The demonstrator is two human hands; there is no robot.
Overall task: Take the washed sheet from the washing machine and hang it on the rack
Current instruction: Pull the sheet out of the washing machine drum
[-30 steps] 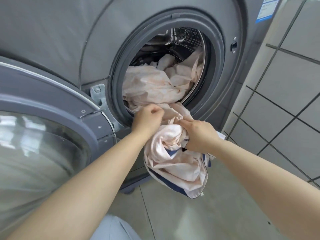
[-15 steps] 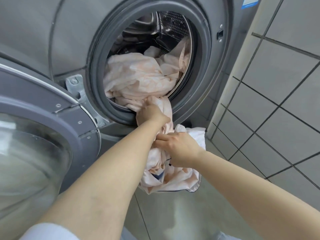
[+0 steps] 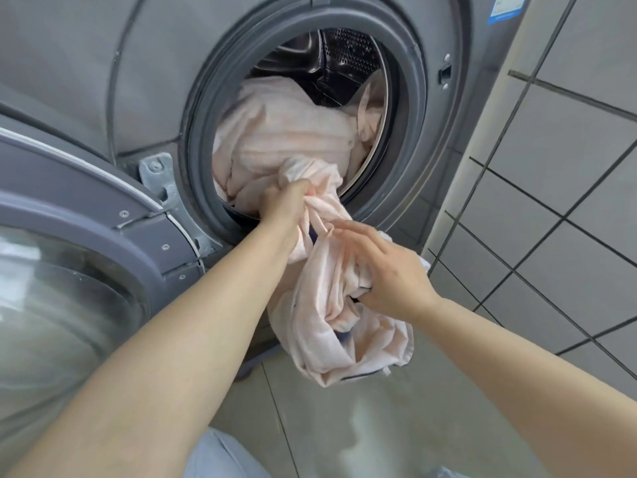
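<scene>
Most of what fills your view is the washing machine (image 3: 144, 70), its round door (image 3: 79, 270) swung open at your left and its drum mouth (image 3: 406, 108) facing you, with a tiled wall (image 3: 558, 160) at the right and the floor (image 3: 344, 436) below. Next in size is the sheet (image 3: 286, 132), pale pink with a dark edge: the greater part is bunched inside the drum, and a thick rope of it spills over the lower lip of the opening and hangs down in a loose bundle toward the floor without reaching it. That rope runs from the drum down and toward your right, so its long axis slopes away from the machine toward you. Your left hand (image 3: 286, 207) is the nearer one to the drum; its grip is clenched round the sheet right at the lip, where the cloth leaves the opening. Your right hand (image 3: 389, 270) sits lower along the same rope, thumb tucked under a fold and fingers (image 3: 351, 232) spread loose over the top, so it is cradling more than clasping. The bulk you need lies beyond and above your left grip, so the coming pull looks to be back and downward. No rack is in sight.
</scene>
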